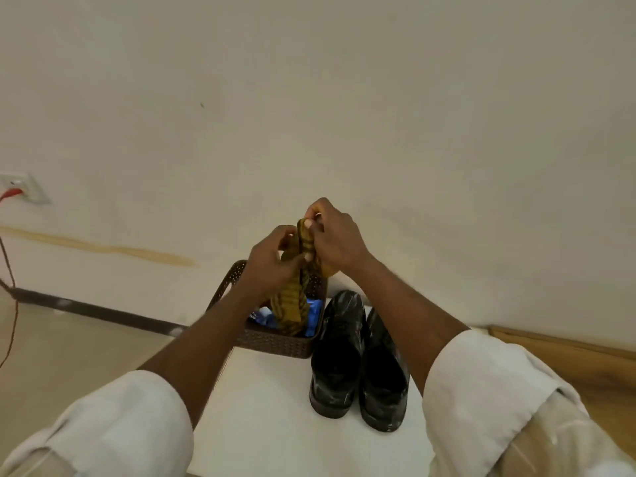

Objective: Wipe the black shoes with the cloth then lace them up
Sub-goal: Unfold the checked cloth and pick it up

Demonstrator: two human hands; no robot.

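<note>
Two glossy black shoes stand side by side on a white table [261, 407], toes pointing away: the left shoe [339, 352] and the right shoe [383, 376]. No laces show on them. A yellow-brown striped cloth [292, 304] hangs bunched above a brown basket [275, 344]. My left hand [272, 261] grips the cloth at its middle. Beside it, my right hand [335, 237] pinches the cloth's top end. Both hands are raised above the basket, behind the shoes.
The brown perforated basket, just left of the shoes, holds blue items [315, 313]. A pale wall rises close behind the table. At far left a wall socket [24, 191] has a red plug and a cord. A wooden surface [585, 370] lies to the right.
</note>
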